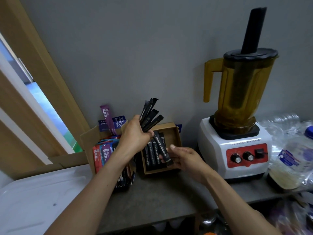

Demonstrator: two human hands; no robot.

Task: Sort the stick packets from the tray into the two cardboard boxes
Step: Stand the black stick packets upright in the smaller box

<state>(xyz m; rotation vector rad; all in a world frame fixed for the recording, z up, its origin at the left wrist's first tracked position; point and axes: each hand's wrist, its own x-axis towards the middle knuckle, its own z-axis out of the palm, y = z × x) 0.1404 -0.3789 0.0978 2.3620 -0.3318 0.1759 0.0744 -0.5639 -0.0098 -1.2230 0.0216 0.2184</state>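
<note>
Several black packets [150, 114] fan up from the left hand [135, 138], fingers curled round them. Right hand [185, 158] pinches a single packet [161, 148] between thumb and fingers over the right box [176, 134], which holds more; coloured packets [101, 153] fill the left box [88, 139].

1. The left box [88, 138] and the right box [176, 133] are sitting side by side on the counter [160, 197], at the wall [118, 65].
2. The blender [235, 150] is standing right of them — the tray [42, 197] is lying left, nearer the person.
3. Some packets [153, 155] are lying inside the right box; others are standing in the left box.
</note>
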